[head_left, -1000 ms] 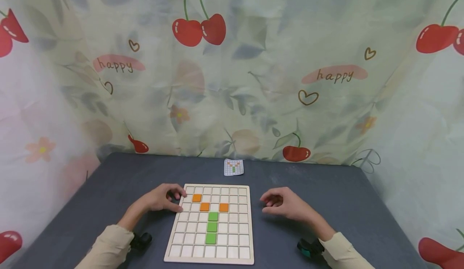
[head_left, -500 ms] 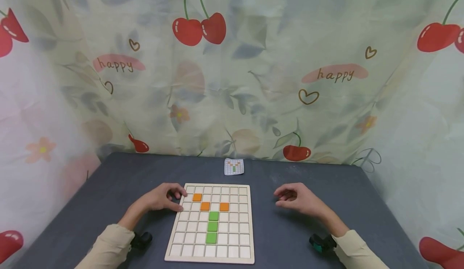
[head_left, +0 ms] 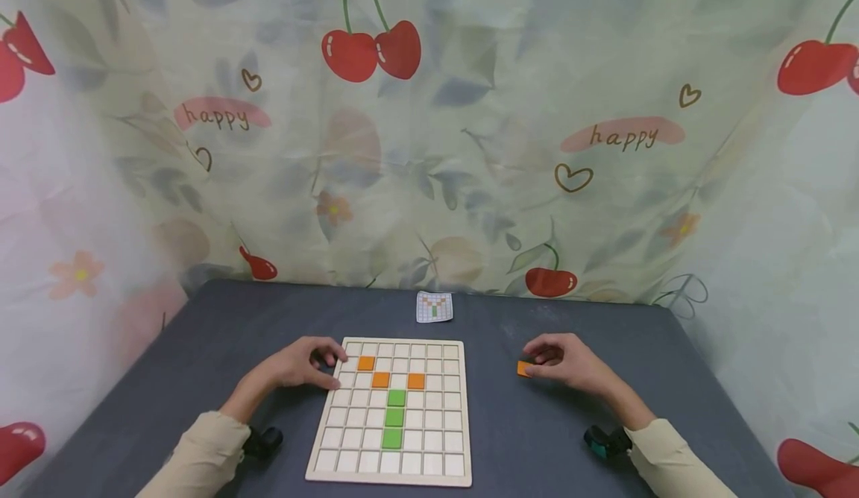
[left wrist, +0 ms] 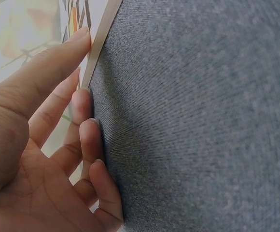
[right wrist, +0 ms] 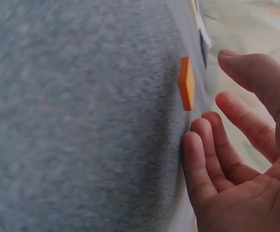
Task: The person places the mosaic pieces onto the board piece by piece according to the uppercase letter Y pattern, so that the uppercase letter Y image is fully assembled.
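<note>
A wooden grid board (head_left: 389,481) lies on the table, with white squares, three orange tiles (head_left: 380,380) and a column of three green tiles (head_left: 394,417). My left hand (head_left: 302,364) touches the board's upper left edge with thumb and fingertips; the left wrist view has the thumb against the pale rim (left wrist: 97,46). Off to the right of the board, a loose orange tile (head_left: 523,369) lies flat on the cloth. My right hand (head_left: 567,360) is right beside it, thumb and fingers spread apart. The right wrist view shows a gap between this tile (right wrist: 187,84) and the fingers.
A small card (head_left: 434,308) printed with a coloured grid pattern lies behind the board. Dark grey cloth (head_left: 496,438) covers the table. A printed curtain (head_left: 429,147) hangs at the back and sides.
My right hand has moved away from the board to the right, and the loose orange tile has come into sight beside it. The left hand has stayed at the board's edge.
</note>
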{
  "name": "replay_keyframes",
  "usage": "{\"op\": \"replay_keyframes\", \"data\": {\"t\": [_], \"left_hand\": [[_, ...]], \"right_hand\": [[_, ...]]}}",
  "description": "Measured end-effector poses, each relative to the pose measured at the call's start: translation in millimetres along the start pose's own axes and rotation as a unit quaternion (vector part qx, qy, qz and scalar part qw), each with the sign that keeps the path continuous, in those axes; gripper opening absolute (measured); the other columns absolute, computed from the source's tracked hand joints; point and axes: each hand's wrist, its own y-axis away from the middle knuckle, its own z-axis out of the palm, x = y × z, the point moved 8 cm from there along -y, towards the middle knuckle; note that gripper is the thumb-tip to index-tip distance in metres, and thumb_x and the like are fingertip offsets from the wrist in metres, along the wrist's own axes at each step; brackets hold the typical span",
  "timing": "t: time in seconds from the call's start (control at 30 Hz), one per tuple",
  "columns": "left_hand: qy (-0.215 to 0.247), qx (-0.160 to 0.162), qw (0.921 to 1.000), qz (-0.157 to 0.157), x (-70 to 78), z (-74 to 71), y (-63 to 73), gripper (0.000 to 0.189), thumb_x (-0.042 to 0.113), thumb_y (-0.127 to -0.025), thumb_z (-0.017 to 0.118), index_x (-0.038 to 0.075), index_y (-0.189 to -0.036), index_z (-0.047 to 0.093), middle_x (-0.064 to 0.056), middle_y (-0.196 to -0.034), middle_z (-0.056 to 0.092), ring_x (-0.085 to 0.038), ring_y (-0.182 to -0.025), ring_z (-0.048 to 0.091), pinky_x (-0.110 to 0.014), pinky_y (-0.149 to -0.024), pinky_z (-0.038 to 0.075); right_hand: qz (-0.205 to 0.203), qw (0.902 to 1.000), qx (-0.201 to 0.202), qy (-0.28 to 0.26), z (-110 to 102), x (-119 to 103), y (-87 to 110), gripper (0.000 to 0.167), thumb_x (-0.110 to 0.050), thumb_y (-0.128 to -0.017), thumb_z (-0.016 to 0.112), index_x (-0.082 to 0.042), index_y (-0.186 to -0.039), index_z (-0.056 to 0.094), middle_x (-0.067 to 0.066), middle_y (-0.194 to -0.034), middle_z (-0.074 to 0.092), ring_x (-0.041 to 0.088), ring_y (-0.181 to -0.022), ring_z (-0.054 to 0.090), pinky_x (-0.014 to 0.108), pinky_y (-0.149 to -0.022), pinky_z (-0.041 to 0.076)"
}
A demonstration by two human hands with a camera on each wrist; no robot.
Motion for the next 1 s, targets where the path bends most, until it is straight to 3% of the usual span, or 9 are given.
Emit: {"op": "replay_keyframes", "data": {"t": [0.23,0.5,1.0], "left_hand": [[0.003,-0.005,1.0,0.004,0.5,0.0,-1.5,0.035,0.009,-0.082,0.087,0.003,-0.111,0.069,-0.007,-0.094,0.055,-0.025,-0.084,0.048,-0.034,-0.071,0.038],[0.001,-0.008,0.9999,0.011,1.7,-0.3,-0.2,0.036,0.008,-0.082,0.086,0.001,-0.112,0.068,-0.008,-0.094,0.056,-0.025,-0.084,0.049,-0.032,-0.071,0.039],[0.001,-0.008,0.9999,0.013,0.0,-0.1,-0.6,0.035,0.01,-0.083,0.086,0.002,-0.112,0.068,-0.008,-0.094,0.055,-0.025,-0.085,0.048,-0.033,-0.071,0.038]], "right_hand": [[-0.003,0.9995,0.001,0.033,0.7,2.2,0.4,0.042,-0.015,-0.087,0.084,0.005,-0.12,0.067,0.016,-0.115,0.066,0.031,-0.096,0.062,0.035,-0.081,0.053],[0.021,0.9953,0.003,0.095,4.8,10.0,-3.6,0.049,-0.028,-0.083,0.088,-0.002,-0.12,0.069,0.007,-0.114,0.065,0.023,-0.098,0.061,0.033,-0.083,0.051],[-0.006,0.9939,0.018,0.109,8.2,1.0,-5.5,0.029,-0.016,-0.084,0.086,-0.004,-0.106,0.074,0.004,-0.096,0.064,0.022,-0.084,0.059,0.03,-0.074,0.051]]}}
